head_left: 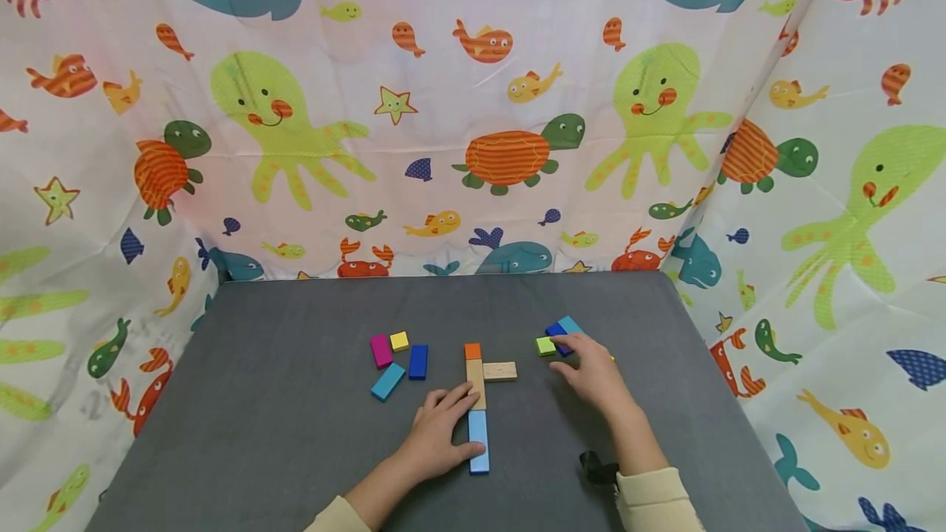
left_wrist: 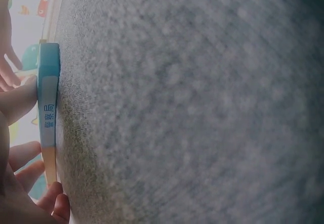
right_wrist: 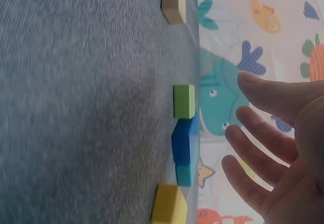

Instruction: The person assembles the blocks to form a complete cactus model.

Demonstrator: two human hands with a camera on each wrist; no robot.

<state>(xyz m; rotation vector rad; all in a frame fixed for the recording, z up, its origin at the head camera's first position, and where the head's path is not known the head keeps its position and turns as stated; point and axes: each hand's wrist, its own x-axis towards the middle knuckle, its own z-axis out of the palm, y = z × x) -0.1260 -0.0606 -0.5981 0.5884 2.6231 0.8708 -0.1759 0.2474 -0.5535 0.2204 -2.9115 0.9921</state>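
My left hand [head_left: 442, 436] lies along a line of blocks, its thumb on the light blue block [head_left: 479, 427] and its fingertips at the plain wooden block [head_left: 476, 380]. In the left wrist view, printed marks show on the light blue block [left_wrist: 49, 112], with the thumb against its edge. An orange block [head_left: 472, 350] tops the line, and another wooden block [head_left: 500, 371] extends rightward from it. Hovering near the green block [head_left: 545, 346], my right hand [head_left: 594, 372] has its fingers spread and holds nothing. Beyond the green block are a dark blue block [right_wrist: 185, 142] and a teal block [right_wrist: 185, 174].
Left of the line lie a magenta block [head_left: 381, 351], a small yellow block [head_left: 399, 341], a blue block [head_left: 418, 362] and a teal block [head_left: 388, 382]. Another yellow block [right_wrist: 169, 204] is partly hidden by the right hand. A patterned curtain [head_left: 414, 220] borders the grey table [head_left: 281, 417].
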